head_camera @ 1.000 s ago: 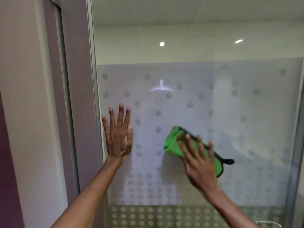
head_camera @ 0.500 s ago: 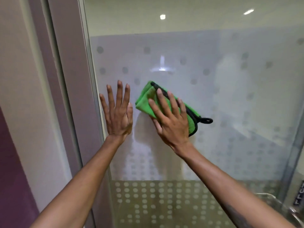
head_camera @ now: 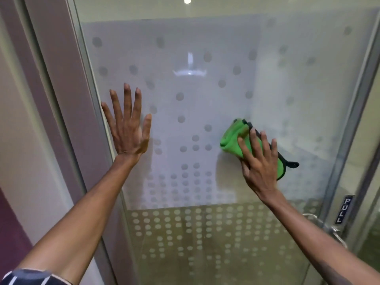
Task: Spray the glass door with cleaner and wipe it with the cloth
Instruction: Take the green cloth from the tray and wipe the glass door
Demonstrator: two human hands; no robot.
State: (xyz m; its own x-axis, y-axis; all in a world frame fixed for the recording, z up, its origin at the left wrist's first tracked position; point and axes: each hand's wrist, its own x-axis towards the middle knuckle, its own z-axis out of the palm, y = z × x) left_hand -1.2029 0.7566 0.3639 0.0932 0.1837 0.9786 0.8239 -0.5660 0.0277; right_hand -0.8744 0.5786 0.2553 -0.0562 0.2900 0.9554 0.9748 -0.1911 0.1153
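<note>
Your left hand (head_camera: 128,128) lies flat against the frosted glass door with its pattern of grey dots (head_camera: 205,99), close to the door's left edge, fingers straight and spread, pointing up, holding nothing. Your right hand (head_camera: 259,163) is well apart from it, toward the right side of the pane, palm and spread fingers pressing a folded bright green microfibre cloth with black edging (head_camera: 232,138) flat to the glass; the fingers lie straight over the cloth, not curled round it. The cloth shows above and left of your fingers, and its black hanging loop sticks out to the right. Left of the door stands a grey-mauve door frame (head_camera: 61,99). At the door's right edge are a small dark sign reading PULL (head_camera: 343,209) and, below it, a silver metal door handle (head_camera: 331,231).
</note>
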